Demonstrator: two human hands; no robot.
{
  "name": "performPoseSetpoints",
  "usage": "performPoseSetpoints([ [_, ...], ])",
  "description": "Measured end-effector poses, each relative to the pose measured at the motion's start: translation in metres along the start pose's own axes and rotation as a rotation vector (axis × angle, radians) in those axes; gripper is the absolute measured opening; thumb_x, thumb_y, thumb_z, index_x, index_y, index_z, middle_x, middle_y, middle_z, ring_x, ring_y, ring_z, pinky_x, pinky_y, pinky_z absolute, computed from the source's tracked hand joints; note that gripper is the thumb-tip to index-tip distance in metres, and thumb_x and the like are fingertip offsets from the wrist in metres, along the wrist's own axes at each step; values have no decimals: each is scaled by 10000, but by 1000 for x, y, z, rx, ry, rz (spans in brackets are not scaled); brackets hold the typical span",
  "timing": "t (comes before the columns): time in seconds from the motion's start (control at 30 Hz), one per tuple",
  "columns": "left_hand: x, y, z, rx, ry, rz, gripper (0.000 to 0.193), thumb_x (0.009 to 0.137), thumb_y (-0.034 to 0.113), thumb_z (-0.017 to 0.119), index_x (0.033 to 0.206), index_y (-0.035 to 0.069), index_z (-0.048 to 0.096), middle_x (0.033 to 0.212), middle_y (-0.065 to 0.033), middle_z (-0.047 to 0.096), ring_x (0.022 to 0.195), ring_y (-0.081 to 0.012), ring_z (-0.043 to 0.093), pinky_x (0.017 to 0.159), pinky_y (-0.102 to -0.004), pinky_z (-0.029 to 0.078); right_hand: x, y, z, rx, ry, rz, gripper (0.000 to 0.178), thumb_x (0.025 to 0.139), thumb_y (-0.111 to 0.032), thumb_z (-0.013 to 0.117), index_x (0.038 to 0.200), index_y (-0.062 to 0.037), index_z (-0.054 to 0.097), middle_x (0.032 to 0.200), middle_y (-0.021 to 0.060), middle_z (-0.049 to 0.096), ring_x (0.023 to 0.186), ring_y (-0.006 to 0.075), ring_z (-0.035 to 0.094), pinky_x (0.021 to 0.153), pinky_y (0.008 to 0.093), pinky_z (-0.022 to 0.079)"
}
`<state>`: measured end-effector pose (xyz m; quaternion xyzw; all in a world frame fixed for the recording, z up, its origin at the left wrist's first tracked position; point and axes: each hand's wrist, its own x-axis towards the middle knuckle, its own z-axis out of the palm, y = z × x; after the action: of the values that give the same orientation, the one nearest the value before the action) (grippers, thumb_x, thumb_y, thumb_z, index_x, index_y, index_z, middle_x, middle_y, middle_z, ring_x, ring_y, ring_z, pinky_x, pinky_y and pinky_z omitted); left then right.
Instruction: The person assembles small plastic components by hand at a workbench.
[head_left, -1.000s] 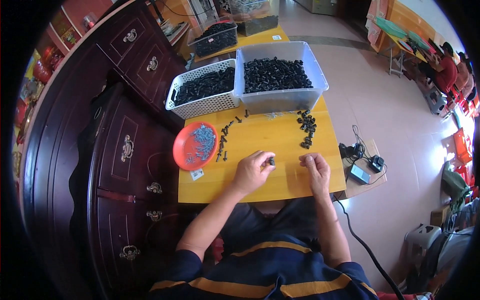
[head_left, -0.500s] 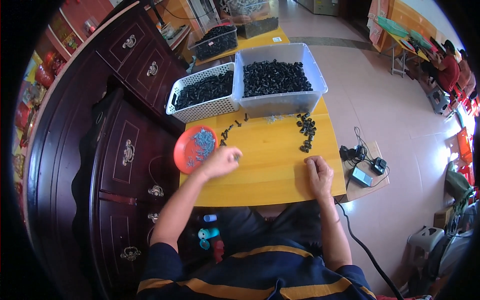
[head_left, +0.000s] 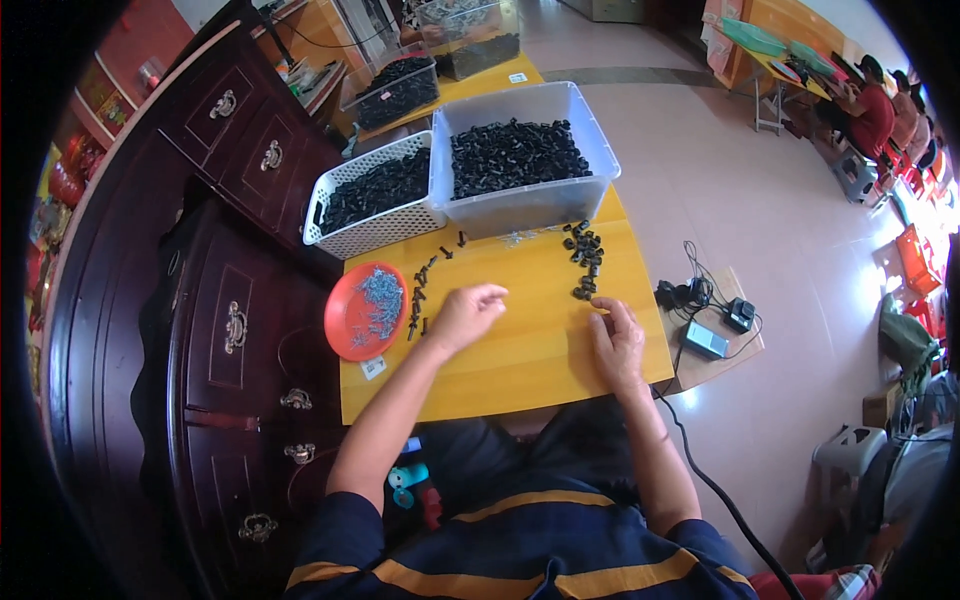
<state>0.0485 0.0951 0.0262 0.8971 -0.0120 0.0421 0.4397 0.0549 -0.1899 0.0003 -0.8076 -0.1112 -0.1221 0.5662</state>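
My left hand (head_left: 470, 317) is over the middle of the yellow table, thumb and fingers pinched together; what they hold, if anything, is too small to make out. To its left, small black stem-like pieces (head_left: 418, 295) lie in a loose row beside a red plate (head_left: 340, 325) of small silvery screws (head_left: 381, 300). My right hand (head_left: 620, 345) rests at the table's right side, fingers loosely bent and thumb apart. Its fingertips are just below the near end of a cluster of short black caps (head_left: 583, 258). Whether they touch one is unclear.
Behind stand a white perforated basket (head_left: 375, 231) and a clear plastic bin (head_left: 530, 203), both full of black pieces. A few screws (head_left: 517, 238) lie before the bin. A dark wooden cabinet (head_left: 230, 390) borders the left. Devices with cables (head_left: 706, 339) sit on a low board at right.
My left hand has moved right, away from the red plate and the row of black pieces. My right hand has moved forward to the near end of the caps. The view has shifted slightly.
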Motion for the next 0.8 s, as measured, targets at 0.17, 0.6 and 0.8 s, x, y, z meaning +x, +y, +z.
performPoseSetpoints([
  [0.17,11,21,42,108,-29,250,254,923,99,699,1163,18,716,889,-112,707,788,-277,700,740,-379,570,21,-4,-4,-161,-45,-78,212,916,-66,701,1127,-82,700,1040,124,676,807,305,696,740,398,563],
  [0.6,73,-1,45,438,200,44,376,948,189,687,1305,79,647,1177,-157,654,1061,-379,669,890,-479,560,26,11,8,-423,-83,-149,144,915,-173,704,1048,-130,736,1051,86,684,984,329,686,811,434,554],
  [0.8,80,-17,49,346,297,108,182,909,152,720,1084,105,730,1022,-112,692,924,-334,700,794,-446,568,26,15,9,-344,-20,-176,118,947,-154,675,1046,-93,652,987,122,701,927,350,693,806,442,552],
])
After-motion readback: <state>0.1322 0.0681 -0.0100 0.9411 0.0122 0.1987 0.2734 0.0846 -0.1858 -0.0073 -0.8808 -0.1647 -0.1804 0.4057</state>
